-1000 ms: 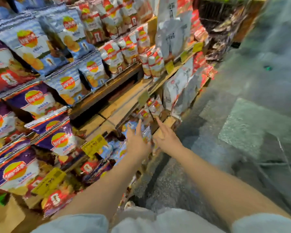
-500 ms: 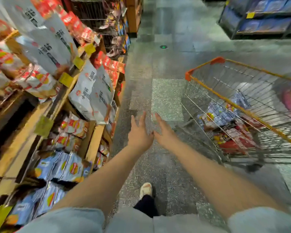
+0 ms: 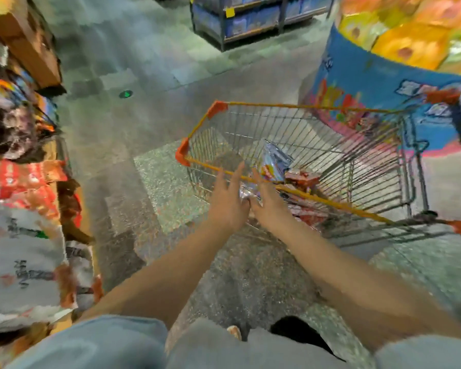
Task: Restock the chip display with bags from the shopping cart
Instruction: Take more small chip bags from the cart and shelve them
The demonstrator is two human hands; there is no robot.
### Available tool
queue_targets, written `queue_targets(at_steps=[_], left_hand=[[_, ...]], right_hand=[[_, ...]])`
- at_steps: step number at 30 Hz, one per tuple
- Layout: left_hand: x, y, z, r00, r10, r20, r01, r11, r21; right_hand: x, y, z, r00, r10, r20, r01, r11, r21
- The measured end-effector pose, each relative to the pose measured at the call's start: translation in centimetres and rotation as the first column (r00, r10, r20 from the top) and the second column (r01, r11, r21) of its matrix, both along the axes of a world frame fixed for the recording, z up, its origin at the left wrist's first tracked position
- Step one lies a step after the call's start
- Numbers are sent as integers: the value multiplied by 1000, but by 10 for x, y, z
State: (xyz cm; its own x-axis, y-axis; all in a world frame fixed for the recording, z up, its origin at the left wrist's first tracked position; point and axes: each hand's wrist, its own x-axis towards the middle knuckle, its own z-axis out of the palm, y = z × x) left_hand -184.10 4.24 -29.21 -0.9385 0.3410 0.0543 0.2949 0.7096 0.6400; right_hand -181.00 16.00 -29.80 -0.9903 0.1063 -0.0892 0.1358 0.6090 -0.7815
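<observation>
Two hands: both bare, stretched forward side by side, now over the near rim of the cart; half a second ago over bare floor short of it.
Left hand: fingers straight and spread, holding nothing, tips at the orange rim.
Right hand: fingers straight and slightly apart, holding nothing, thumb edge touching the left hand.
Wire shopping cart with orange rim and corner guards: now centre of view, directly ahead; earlier off to the right.
Blue-and-silver chip bag: upright inside the cart basket, just beyond the fingertips, not touched.
Red chip bags: lying on the basket floor beside the blue one.
Wooden chip display with white and red bags: now only at the left edge, blurred; earlier filling the left third.
Round blue bin of yellow packets: newly in view behind the cart.
</observation>
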Motion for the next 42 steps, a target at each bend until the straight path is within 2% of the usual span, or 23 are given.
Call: queue_targets(at_steps=[5, 8, 12, 17, 25, 29, 32, 36, 40, 42], left_hand=[[-53, 94, -4, 975, -223, 16, 223, 973, -52], [-85, 153, -14, 952, -302, 40, 305, 948, -91], [-124, 218, -34, 935, -312, 167, 335, 933, -134], [-169, 267, -56, 924, -270, 270, 337, 910, -241], [-223, 297, -118, 895, -188, 404, 348, 861, -370], [-224, 291, -166, 840, -188, 510, 406, 840, -359], [-219, 284, -200, 799, -147, 583, 437, 808, -396], [-234, 296, -228, 799, -171, 576, 471, 773, -424], [-266, 326, -251, 806, -198, 558, 468, 790, -396], [-277, 339, -264, 819, -239, 522, 505, 732, -457]], right_hand=[[-28, 91, -4, 990, -140, -28, 141, 989, 43], [-50, 150, -13, 974, -226, 23, 226, 974, 33], [-81, 219, -36, 968, -239, 74, 236, 971, 39], [-116, 277, -68, 931, -262, 255, 254, 965, 63], [-157, 320, -126, 860, -292, 418, 284, 955, 82], [-166, 320, -164, 809, -298, 508, 269, 954, 131], [-163, 313, -193, 747, -295, 596, 287, 951, 111], [-180, 319, -215, 713, -308, 630, 314, 943, 105], [-203, 338, -230, 721, -331, 609, 361, 929, 78], [-217, 347, -242, 730, -349, 588, 366, 926, 94]])
